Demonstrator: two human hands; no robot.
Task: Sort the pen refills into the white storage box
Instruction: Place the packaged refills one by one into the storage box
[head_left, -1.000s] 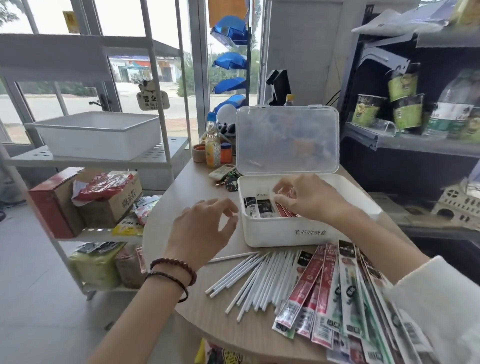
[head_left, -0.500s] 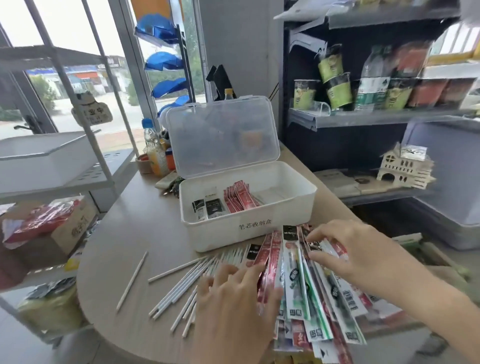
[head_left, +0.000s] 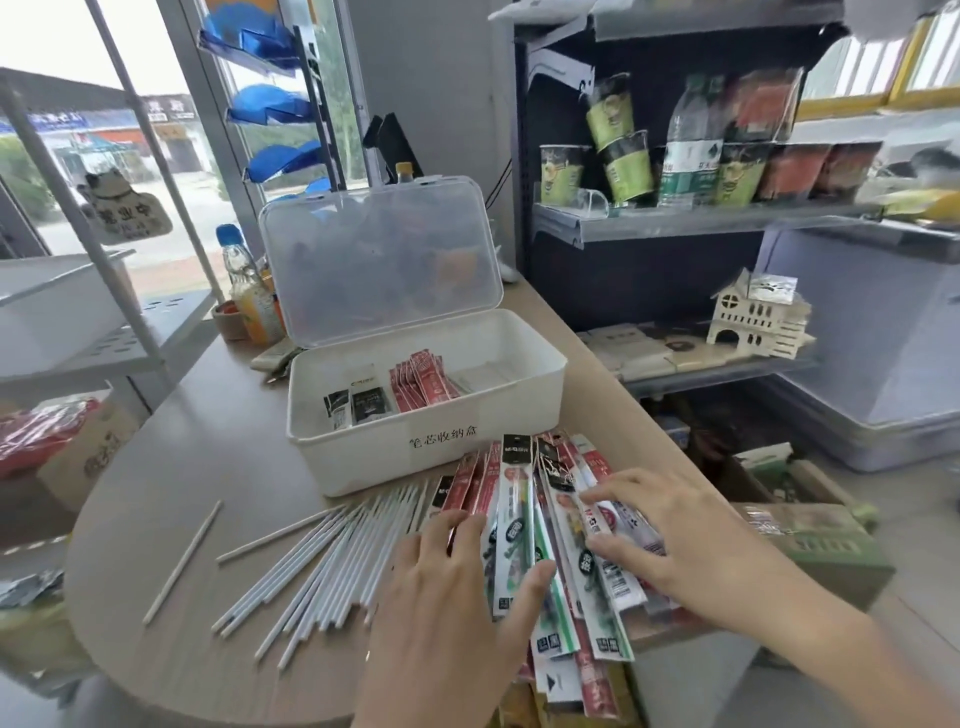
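Head view: right hand (head_left: 675, 540), withdrawn from the white storage box (head_left: 363, 457) at twelve o'clock, and left hand (head_left: 457, 587) are being spread flat, gripping nothing, over pen refills (head_left: 515, 499) at six: next pick pending.

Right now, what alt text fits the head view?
Left hand and right hand rest on a fan of packaged pen refills at the table's near edge. Behind them stands the open white box, holding black packs and red packs; loose white tubes lie to the left.

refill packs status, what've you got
Left hand and right hand resting on refill packs, none lifted. White box open, some packs inside. Path clear.
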